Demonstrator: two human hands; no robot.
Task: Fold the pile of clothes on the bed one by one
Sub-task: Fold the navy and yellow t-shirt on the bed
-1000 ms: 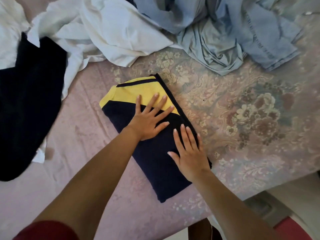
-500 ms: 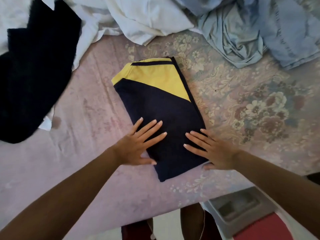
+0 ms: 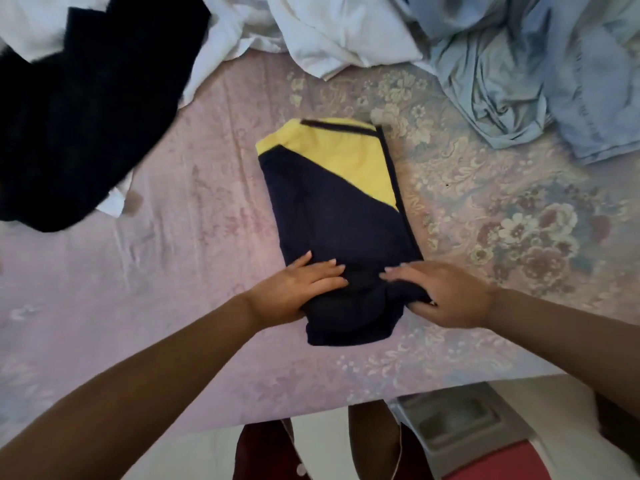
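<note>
Bed with pink floral sheet [image 3: 180,258], seen from above. Left hand [image 3: 298,289] and right hand [image 3: 446,292] are clamped on the near end of one folded navy-and-yellow garment [image 3: 332,216] mid-bed, fingers on top, thumbs tucked under. Step judged: final fold; near end to be lifted toward the yellow end. Unfolded behind, counted: one black garment [image 3: 69,126], white clothes [image 3: 311,26], light-blue clothes [image 3: 526,64]; the last two can't be separated.

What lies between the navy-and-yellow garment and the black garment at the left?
In the head view, only bare pink bedsheet lies between the navy-and-yellow garment and the black garment; nothing else sits there.
</note>
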